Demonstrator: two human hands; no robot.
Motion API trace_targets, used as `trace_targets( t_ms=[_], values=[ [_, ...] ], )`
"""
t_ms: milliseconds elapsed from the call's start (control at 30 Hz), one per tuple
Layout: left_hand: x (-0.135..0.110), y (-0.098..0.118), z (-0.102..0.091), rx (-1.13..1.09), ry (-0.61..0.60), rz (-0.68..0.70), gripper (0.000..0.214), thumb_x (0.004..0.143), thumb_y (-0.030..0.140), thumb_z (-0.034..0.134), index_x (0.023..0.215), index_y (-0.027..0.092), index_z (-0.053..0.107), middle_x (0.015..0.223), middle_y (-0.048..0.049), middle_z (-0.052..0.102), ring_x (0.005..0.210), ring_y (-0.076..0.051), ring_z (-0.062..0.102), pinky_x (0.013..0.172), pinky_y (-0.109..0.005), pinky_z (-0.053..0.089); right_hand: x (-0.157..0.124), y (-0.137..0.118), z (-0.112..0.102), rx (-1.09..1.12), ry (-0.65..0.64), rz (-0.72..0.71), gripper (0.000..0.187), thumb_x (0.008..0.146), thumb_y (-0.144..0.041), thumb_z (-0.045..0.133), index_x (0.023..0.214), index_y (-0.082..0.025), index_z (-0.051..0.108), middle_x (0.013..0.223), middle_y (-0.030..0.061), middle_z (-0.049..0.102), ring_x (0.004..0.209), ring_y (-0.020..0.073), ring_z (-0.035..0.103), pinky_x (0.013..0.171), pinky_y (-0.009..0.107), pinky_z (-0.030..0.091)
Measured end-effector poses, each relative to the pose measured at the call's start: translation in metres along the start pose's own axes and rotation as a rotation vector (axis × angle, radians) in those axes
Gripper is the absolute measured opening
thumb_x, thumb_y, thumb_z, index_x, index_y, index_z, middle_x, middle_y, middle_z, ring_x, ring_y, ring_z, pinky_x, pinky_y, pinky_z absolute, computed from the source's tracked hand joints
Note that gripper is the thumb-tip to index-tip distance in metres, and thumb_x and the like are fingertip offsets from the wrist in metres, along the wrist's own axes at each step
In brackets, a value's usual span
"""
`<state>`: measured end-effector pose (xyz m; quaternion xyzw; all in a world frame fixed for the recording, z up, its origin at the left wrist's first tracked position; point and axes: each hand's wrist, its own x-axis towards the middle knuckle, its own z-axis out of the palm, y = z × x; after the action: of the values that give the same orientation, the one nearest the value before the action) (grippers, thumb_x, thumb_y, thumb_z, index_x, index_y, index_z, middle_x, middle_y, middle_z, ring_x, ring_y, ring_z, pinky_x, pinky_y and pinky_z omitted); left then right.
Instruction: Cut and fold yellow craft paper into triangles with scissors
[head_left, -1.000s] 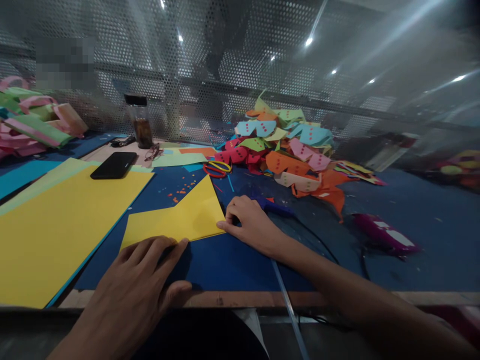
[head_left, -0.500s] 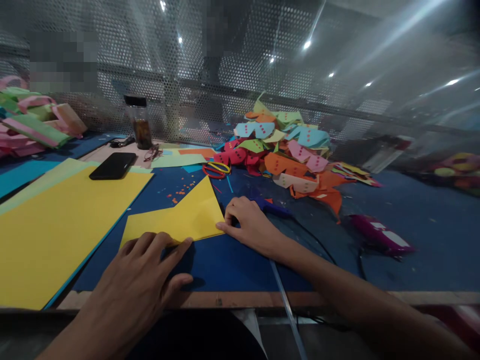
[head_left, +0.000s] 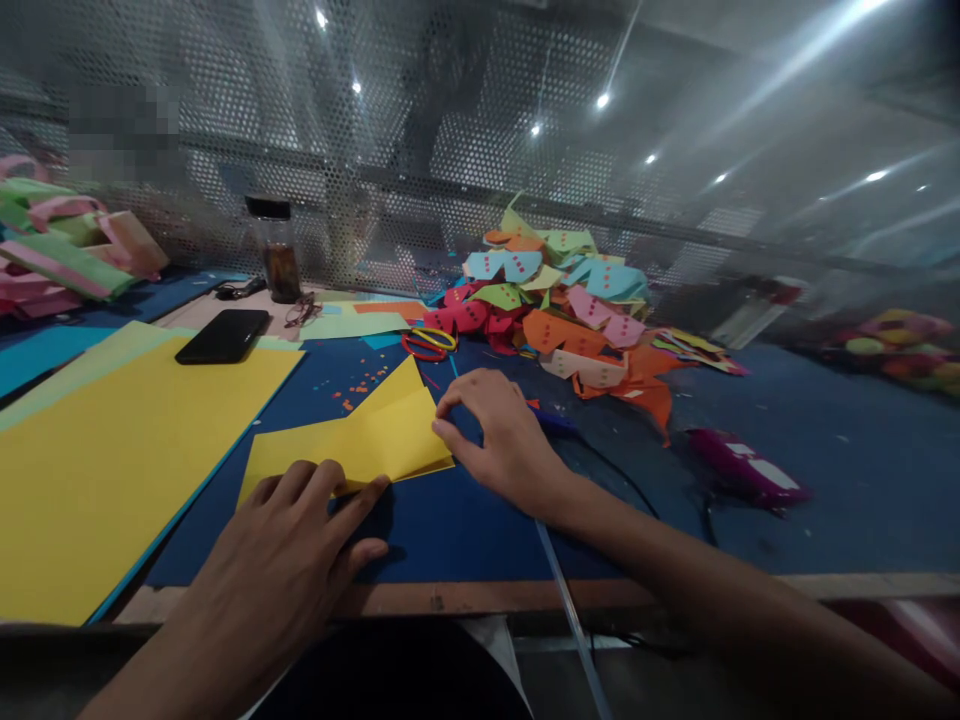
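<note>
Near the front edge of the blue desk (head_left: 465, 520) lies a folded yellow paper (head_left: 360, 440). The left hand (head_left: 292, 550) presses its near edge, fingers flat and released, while the right hand (head_left: 499, 435) pinches its right edge between thumb and forefinger. A large yellow sheet (head_left: 112, 450) (a black phone (head_left: 223, 335) at its far corner) lies just left.

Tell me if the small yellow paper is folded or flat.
Folded: the yellow paper shows a crease and a raised flap, left hand pressing its near edge, right hand at its right edge.
</note>
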<state>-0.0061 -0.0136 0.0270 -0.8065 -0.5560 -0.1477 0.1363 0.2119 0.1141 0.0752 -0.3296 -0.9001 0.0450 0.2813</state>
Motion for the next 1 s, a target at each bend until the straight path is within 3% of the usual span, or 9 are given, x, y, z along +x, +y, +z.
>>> trace_targets(
  t_ms=[300,667,1000],
  values=[
    [0.001,0.001,-0.001,0.024,0.003,-0.004,0.034,0.096,0.039,0.059,0.128,0.029,0.064,0.102,-0.009,0.063,0.092,-0.029,0.056,0.074,-0.041,0.044,0.008,-0.02,0.026,0.095,-0.244,-0.028,0.007,0.091,-0.025,0.067,0.087,-0.021,0.071,0.096,0.0028,0.068,0.102,0.0201,0.056,0.087,0.035,0.034],
    [-0.003,0.001,0.006,0.022,0.061,-0.014,0.036,0.1,0.045,0.048,0.127,0.028,0.065,0.103,-0.0102,0.064,0.091,-0.028,0.056,0.075,-0.04,0.043,0.002,-0.025,0.035,0.067,-0.239,0.026,0.007,0.086,-0.026,0.068,0.084,-0.02,0.064,0.095,0.0024,0.065,0.101,0.0211,0.053,0.085,0.035,0.032],
    [-0.004,-0.002,0.007,0.016,0.044,-0.006,0.038,0.098,0.046,0.053,0.13,0.029,0.063,0.105,-0.0101,0.065,0.091,-0.029,0.056,0.076,-0.042,0.042,0.002,-0.023,0.036,0.038,-0.246,0.056,0.005,0.082,-0.023,0.066,0.084,-0.021,0.062,0.095,0.0026,0.063,0.101,0.0221,0.051,0.084,0.037,0.033]
  ],
)
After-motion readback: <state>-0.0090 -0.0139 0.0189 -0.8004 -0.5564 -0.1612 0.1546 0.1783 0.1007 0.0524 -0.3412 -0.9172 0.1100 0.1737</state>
